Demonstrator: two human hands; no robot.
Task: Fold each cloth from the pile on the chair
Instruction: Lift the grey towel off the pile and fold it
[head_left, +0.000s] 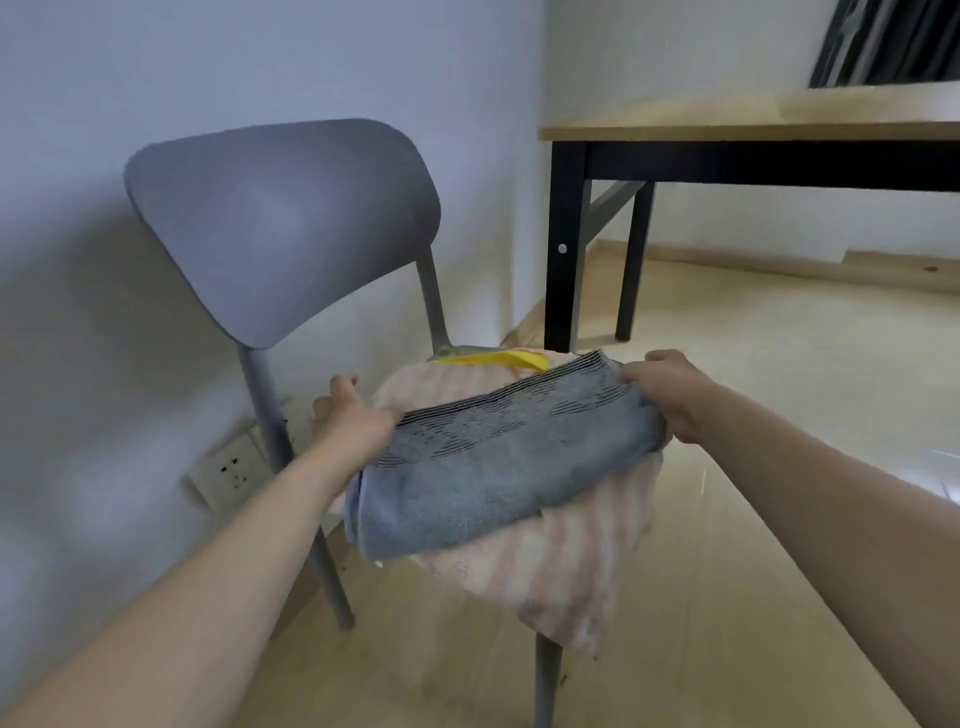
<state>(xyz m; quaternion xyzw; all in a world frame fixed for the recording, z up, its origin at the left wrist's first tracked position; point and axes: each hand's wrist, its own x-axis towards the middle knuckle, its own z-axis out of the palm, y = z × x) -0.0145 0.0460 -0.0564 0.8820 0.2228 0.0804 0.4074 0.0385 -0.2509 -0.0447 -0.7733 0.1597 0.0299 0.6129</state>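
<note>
Left hand (353, 421) and right hand (670, 395) pinch folded blue-grey terry towel (498, 467) ends; long axis nine-to-three on grey plastic chair (280, 223).

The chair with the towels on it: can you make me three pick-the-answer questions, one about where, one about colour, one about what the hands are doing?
1. Where does the folded blue-grey towel lie?
A. on the pink striped cloth on the grey plastic chair
B. on the wooden table
C. on the floor

2. What colour is the thing peeking out behind the towels?
A. green
B. yellow
C. black

3. What are the hands doing?
A. hanging free
B. both resting on the table
C. each gripping one end of the blue-grey towel

Answers: 1 A, the striped cloth shows under and around the towel on the seat. 2 B, the yellow cloth lies at the back of the seat. 3 C, the left hand and right hand hold opposite ends.
</note>
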